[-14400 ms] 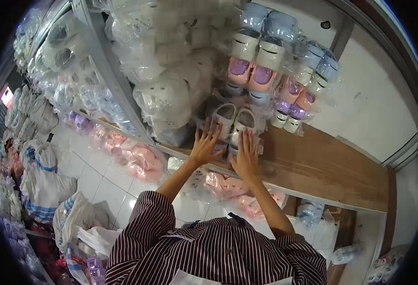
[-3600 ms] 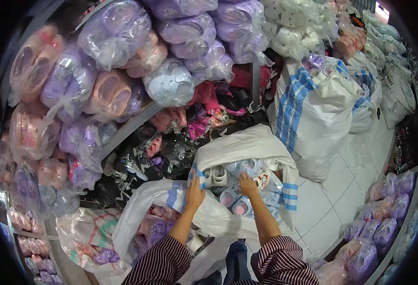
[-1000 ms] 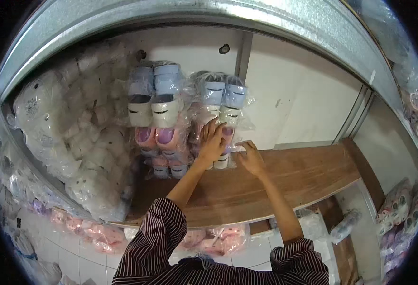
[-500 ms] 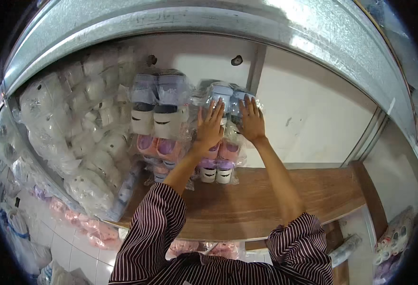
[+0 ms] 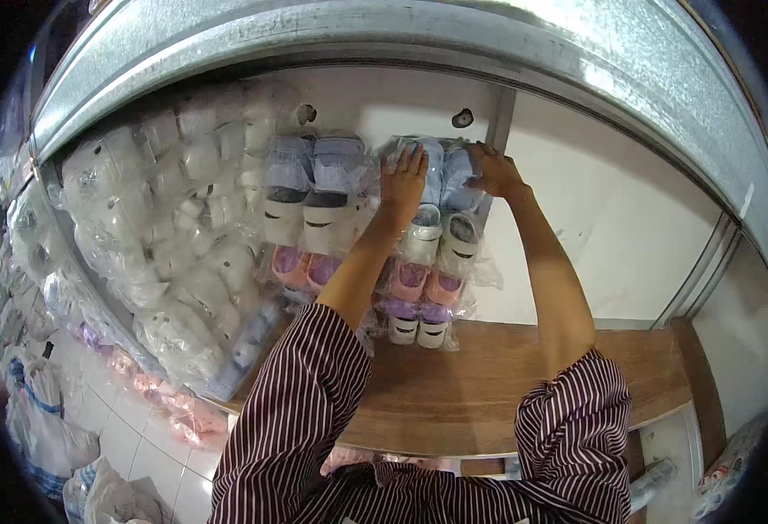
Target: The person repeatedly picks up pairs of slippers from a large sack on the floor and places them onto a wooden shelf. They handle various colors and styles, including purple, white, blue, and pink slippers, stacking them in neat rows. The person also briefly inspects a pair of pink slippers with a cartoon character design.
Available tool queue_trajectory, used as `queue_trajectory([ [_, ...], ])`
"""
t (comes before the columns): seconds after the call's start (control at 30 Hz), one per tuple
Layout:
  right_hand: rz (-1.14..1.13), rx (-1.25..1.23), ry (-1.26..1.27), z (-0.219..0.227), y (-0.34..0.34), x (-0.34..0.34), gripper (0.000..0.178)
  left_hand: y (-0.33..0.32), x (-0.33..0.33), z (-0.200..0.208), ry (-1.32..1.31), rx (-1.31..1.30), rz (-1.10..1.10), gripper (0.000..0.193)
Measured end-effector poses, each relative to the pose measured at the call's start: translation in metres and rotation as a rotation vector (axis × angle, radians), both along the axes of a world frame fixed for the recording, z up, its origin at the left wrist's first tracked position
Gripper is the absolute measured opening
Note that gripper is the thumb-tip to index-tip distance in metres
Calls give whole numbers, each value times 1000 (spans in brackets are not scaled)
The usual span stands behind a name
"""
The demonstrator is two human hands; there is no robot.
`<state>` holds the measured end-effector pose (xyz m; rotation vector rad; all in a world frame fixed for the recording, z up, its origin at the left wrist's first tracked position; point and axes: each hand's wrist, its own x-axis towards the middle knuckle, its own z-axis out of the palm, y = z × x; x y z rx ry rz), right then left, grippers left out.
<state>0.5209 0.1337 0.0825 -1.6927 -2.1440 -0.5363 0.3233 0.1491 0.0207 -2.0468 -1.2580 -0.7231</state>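
A bagged pair of light-blue and white clog-like shoes (image 5: 432, 196) rests atop a short stack of wrapped shoes. My left hand (image 5: 404, 179) lies along the pair's upper left side, fingers stretched out. At its upper right side, my right hand (image 5: 495, 172) bends its fingers and thumb round the edge of the bag. Beneath are wrapped pink shoes with purple insides (image 5: 410, 278) and a white and purple pair (image 5: 417, 325). Beside this stack, to the left, stands another with grey-blue wrapped shoes (image 5: 316, 164) on top; my left forearm hides part of its lower layers.
Many white bagged shoes (image 5: 179, 244) are piled at left. The brown wooden shelf (image 5: 489, 375) has a metal beam (image 5: 384, 26) above it and a white panel (image 5: 593, 210) behind. White sacks (image 5: 52, 428) and pink wrapped goods (image 5: 183, 410) lie on the tiled floor.
My hands have moved apart and the shoes' white toes now show between them. My right hand has shifted outward to the pair's right side and bent its fingers. The view has moved slightly.
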Motion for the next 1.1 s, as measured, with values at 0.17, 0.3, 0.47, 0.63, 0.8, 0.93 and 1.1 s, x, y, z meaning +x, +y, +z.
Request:
queue_trajectory([
  [0.17, 14, -49, -57, 16, 21, 11, 85, 8, 9, 20, -24, -57, -20, 69],
  [0.3, -94, -167, -72, 35, 9, -17, 91, 16, 6, 21, -36, 83, 44, 61],
  [0.47, -26, -101, -90, 26, 9, -5, 94, 9, 21, 32, -74, -186, -14, 62],
  [0.63, 59, -132, -94, 25, -7, -12, 95, 28, 18, 15, -57, 17, -13, 60],
  [0.8, 193, 136, 37, 6, -17, 22, 87, 17, 25, 37, -27, 97, -45, 57],
  [0.93, 287, 251, 220, 2, -53, 4, 81, -15, 10, 62, 1, -61, -84, 79],
  [1.1, 371, 425, 267, 1, -128, -27, 81, -75, -30, 76, -26, -68, -306, 83],
])
